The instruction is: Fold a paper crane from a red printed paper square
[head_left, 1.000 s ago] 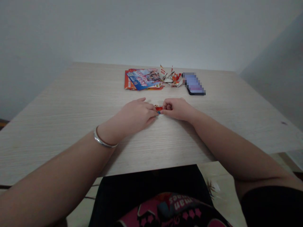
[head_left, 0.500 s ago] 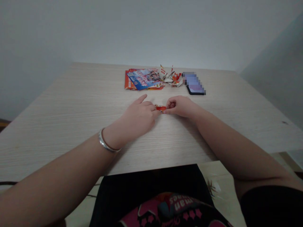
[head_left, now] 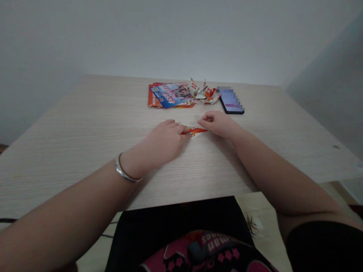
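At frame centre, the left hand (head_left: 169,141), fingers barely parted, holds 1 folded orange paper (head_left: 197,131) against the counter (head_left: 85,124); the right hand (head_left: 218,124) curls its fingers nearly together beside it (any grip, I cannot tell).

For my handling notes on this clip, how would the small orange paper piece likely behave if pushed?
The orange paper piece looks thin, so it is probably very light. Its narrow, pointed shape suggests folding, so it may be a little springy. Lying low on the table, it would likely slide rather than roll.
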Demonstrator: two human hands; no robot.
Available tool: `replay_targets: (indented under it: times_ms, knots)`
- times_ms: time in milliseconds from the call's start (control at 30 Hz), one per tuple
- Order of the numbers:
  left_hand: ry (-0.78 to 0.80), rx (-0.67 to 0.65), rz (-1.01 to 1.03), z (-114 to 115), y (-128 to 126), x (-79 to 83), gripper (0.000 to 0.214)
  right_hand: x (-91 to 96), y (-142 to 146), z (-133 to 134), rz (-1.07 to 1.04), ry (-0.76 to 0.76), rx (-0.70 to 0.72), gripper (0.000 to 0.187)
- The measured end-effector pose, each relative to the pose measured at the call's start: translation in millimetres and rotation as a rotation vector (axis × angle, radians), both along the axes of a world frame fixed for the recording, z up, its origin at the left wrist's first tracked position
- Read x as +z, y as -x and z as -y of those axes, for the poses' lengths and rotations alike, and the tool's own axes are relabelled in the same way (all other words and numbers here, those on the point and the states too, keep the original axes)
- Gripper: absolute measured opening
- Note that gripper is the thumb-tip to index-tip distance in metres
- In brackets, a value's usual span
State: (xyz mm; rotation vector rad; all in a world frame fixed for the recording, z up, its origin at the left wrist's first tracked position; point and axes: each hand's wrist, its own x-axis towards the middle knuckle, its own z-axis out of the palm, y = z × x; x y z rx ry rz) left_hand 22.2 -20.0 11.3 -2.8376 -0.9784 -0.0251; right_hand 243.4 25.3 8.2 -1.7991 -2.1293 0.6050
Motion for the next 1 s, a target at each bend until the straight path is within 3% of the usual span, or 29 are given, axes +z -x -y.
replay_targets:
  times_ms: [167,400,533,633,900,1000]
  knots:
    - [0.031,0.012,-0.025,0,0,1.4,0.043,-4.7,4,2,-0.063,-0.105,0.145,0.012]
    - [0.082,0.048,0.075,-6,0,3.0,0.037,-7.9,8,4,-0.004,-0.121,0.266,0.008]
    - [0.138,0.184,0.323,-19,6,-8.2,0.039,-7.5,8,4,0.021,-0.137,0.291,0.009]
    - [0.071,0.239,0.337,-27,13,-19.0,0.052,-9.2,8,4,0.029,-0.171,0.308,0.009]
    - [0.092,0.200,0.264,-30,16,-23.1,0.047,-19.7,7,1,-0.054,-0.305,0.347,0.029]
    - [0.126,0.165,0.297,-30,14,-21.7,0.041,-21.2,5,-2,-0.027,-0.326,0.410,0.026]
